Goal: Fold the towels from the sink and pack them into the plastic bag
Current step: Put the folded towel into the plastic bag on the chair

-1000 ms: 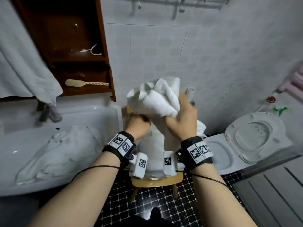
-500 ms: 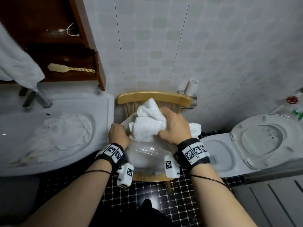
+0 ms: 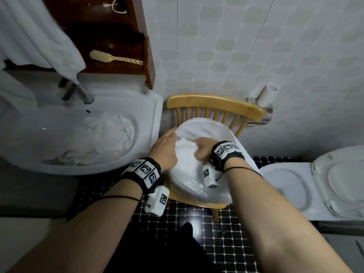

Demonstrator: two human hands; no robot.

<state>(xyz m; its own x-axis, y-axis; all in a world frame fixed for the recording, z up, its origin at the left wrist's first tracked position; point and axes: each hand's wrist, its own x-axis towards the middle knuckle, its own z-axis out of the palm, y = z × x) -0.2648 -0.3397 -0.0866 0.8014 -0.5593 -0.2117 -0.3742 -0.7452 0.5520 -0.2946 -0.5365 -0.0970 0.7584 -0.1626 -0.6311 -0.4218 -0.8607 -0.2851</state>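
A clear plastic bag (image 3: pixel 189 179) stuffed with white cloth sits on the seat of a wooden chair (image 3: pixel 214 104). My right hand (image 3: pixel 203 149) grips a bunched white towel (image 3: pixel 184 147) and has it down in the bag's mouth. My left hand (image 3: pixel 164 149) holds the bag's left rim, its fingers lying along the edge. A wide white cloth (image 3: pixel 204 128) lies spread on the seat behind the bag. Another crumpled white towel (image 3: pixel 106 138) lies in the sink (image 3: pixel 157 115) at the left.
A toilet (image 3: pixel 291 184) with its lid up stands right of the chair. Over the sink hang a dark wooden cabinet (image 3: pixel 148 62), with a brush on its shelf, and a white towel (image 3: pixel 39 36). The tap (image 3: pixel 78 93) is behind the basin. The floor is black tile.
Both hands have gone down from chest height to the chair seat. The towel in my right hand has sunk into the bag's mouth, and the camera has tilted down.
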